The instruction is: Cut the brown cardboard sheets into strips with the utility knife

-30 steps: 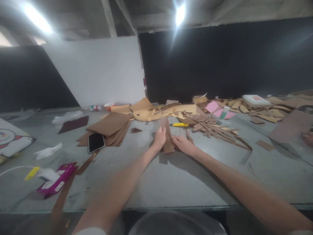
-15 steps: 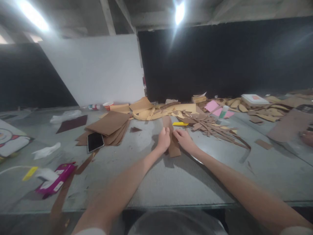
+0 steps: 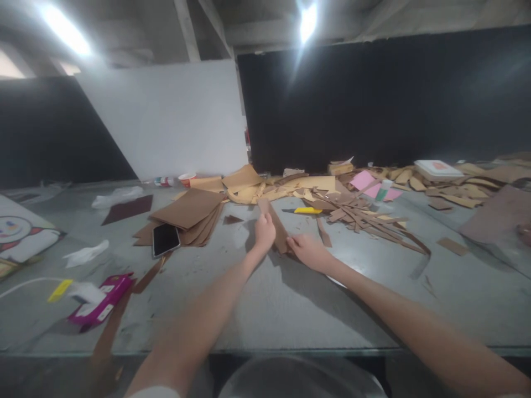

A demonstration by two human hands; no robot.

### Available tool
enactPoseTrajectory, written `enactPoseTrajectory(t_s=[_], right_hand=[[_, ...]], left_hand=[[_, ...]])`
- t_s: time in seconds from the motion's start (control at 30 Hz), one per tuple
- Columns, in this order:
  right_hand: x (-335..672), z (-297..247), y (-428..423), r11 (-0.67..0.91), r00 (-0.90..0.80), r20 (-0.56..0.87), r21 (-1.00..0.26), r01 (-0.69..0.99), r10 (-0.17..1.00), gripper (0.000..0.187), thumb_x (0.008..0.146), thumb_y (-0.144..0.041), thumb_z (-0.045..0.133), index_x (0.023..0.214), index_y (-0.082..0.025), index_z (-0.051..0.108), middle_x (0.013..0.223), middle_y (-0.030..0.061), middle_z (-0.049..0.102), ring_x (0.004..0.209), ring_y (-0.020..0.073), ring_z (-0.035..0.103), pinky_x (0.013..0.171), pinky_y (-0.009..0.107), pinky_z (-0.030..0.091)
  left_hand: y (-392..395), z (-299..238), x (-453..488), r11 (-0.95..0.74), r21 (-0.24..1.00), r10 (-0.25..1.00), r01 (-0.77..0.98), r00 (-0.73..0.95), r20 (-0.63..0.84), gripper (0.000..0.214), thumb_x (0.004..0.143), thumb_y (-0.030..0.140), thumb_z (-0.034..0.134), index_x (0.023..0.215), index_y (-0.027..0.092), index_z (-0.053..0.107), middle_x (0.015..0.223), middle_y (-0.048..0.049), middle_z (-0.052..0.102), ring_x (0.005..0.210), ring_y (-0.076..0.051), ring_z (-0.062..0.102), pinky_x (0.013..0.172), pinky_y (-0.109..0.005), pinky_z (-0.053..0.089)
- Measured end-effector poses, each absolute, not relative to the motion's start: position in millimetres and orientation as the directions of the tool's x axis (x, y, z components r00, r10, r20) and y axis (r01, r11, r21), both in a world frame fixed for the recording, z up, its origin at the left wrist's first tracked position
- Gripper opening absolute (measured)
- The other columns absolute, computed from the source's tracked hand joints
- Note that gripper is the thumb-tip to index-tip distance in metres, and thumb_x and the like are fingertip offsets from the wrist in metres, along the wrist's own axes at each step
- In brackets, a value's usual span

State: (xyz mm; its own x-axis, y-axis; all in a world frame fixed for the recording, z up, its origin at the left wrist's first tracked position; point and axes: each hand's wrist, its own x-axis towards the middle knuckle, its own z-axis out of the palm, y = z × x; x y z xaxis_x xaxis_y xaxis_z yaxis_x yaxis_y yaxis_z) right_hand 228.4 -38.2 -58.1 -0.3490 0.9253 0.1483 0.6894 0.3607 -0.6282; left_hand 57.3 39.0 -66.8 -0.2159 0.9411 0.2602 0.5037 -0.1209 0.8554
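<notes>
Between my two hands is a brown strip (image 3: 277, 224) that looks like leather or card, tilted slightly off the grey tabletop. My left hand (image 3: 264, 231) grips its left edge, fingers closed. At its near right end, my right hand (image 3: 307, 251) pinches the strip between thumb and fingers. A yellow utility knife (image 3: 307, 210) lies just beyond my right hand, blade pointing left. Right of the strip rests a narrow brown offcut (image 3: 324, 232). Farther right sits a heap of thin brown cut strips (image 3: 365, 218).
On the left are a stack of brown sheets (image 3: 188, 207), a phone (image 3: 166, 240) and a magenta power strip (image 3: 102, 301) with a cable. Yellowish scraps (image 3: 249, 190) line the back. Another person's hand (image 3: 525, 233) shows at the right edge beside a brown sheet (image 3: 493, 218).
The strip has turned, its far end swinging left. My left hand has shifted left and my right hand has slid down to the near end. The knife blade and a narrow offcut are now uncovered.
</notes>
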Motion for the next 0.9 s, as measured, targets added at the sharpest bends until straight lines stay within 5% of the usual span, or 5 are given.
enactPoseTrajectory(t_s=[0.23, 0.37, 0.57, 0.7, 0.9], right_hand=[[214.1, -43.9, -69.7, 0.376, -0.377, 0.024, -0.15, 0.914, 0.926, 0.037, 0.107, -0.026, 0.05, 0.096, -0.014, 0.083, 0.096, 0.0221, 0.081, 0.087, 0.0314, 0.077, 0.077, 0.037, 0.048], [208.3, -34.5, -79.8, 0.435, -0.436, 0.014, 0.024, 0.9, 0.9, 0.043, 0.109, -0.026, 0.045, 0.098, -0.013, 0.085, 0.098, 0.0214, 0.082, 0.093, 0.0313, 0.08, 0.083, 0.036, 0.052], [207.3, -30.6, -82.3, 0.4, -0.402, 0.017, 0.053, 0.915, 0.916, 0.049, 0.111, -0.032, 0.042, 0.101, -0.011, 0.085, 0.102, 0.0225, 0.083, 0.096, 0.0321, 0.081, 0.082, 0.035, 0.054], [206.7, -29.4, -83.1, 0.383, -0.383, 0.012, 0.034, 0.923, 0.923, 0.049, 0.111, -0.033, 0.041, 0.102, -0.011, 0.085, 0.102, 0.022, 0.083, 0.096, 0.0325, 0.081, 0.081, 0.036, 0.054], [209.8, -31.4, -80.9, 0.364, -0.362, 0.042, -0.05, 0.93, 0.931, 0.041, 0.109, -0.035, 0.045, 0.108, -0.014, 0.079, 0.105, 0.0197, 0.082, 0.096, 0.0312, 0.079, 0.082, 0.036, 0.05]], left_hand=[[17.6, -66.1, 68.2, -0.041, 0.357, 0.96, 0.933, -0.063, 0.274, 0.03, 0.111, 0.029, 0.045, 0.124, 0.008, 0.063, 0.105, -0.0258, 0.076, 0.115, -0.039, 0.073, 0.102, -0.048, 0.048], [10.7, -64.1, 72.5, -0.032, 0.155, 0.924, 0.987, -0.03, 0.382, 0.042, 0.107, 0.027, 0.051, 0.143, 0.007, 0.06, 0.142, -0.0289, 0.067, 0.14, -0.042, 0.059, 0.114, -0.054, 0.045], [27.5, -72.1, 64.4, -0.417, -0.005, 0.858, 0.909, 0.396, 0.327, 0.058, 0.105, 0.01, 0.033, 0.158, 0.01, 0.055, 0.175, -0.0184, 0.044, 0.165, -0.031, 0.036, 0.134, -0.048, 0.029], [42.6, -81.6, 58.2, -0.49, 0.006, 0.844, 0.872, 0.473, 0.252, 0.062, 0.104, 0.011, 0.03, 0.164, 0.002, 0.046, 0.171, -0.0247, 0.047, 0.163, -0.029, 0.041, 0.132, -0.047, 0.034], [50.7, -86.3, 52.5, -0.513, -0.011, 0.819, 0.858, 0.494, 0.291, 0.057, 0.111, 0.025, 0.032, 0.158, 0.002, 0.053, 0.166, -0.0241, 0.054, 0.157, -0.03, 0.05, 0.13, -0.045, 0.037]])
